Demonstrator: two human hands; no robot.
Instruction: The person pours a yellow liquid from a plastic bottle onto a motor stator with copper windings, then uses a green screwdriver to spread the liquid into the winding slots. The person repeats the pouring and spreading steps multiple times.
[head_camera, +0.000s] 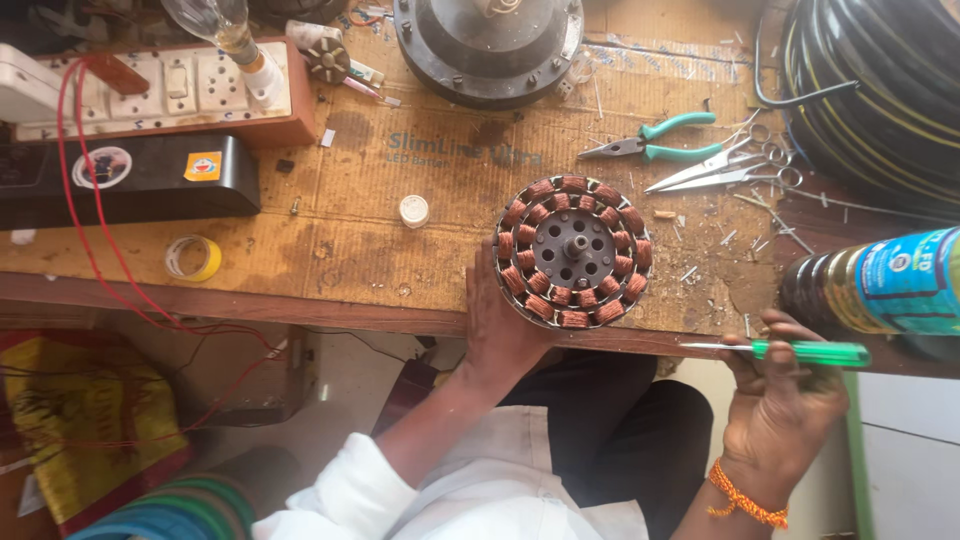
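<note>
A round fan stator (572, 250) with several copper windings around a grey metal hub lies flat near the front edge of the cardboard-covered workbench (350, 250). My left hand (497, 322) rests against its lower left rim, steadying it. My right hand (785, 395) is below and to the right of the bench edge, holding a screwdriver (790, 351) with a green translucent handle, its metal shaft pointing left toward the stator.
Green-handled pliers (655, 140) and scissors (725, 170) lie at the back right. A dark motor housing (488, 45), switchboard (165, 90), black box (130, 178), tape roll (193, 257), white cap (413, 210), dark bottle (870, 285), coiled black cable (880, 90) and red wires (100, 230) surround.
</note>
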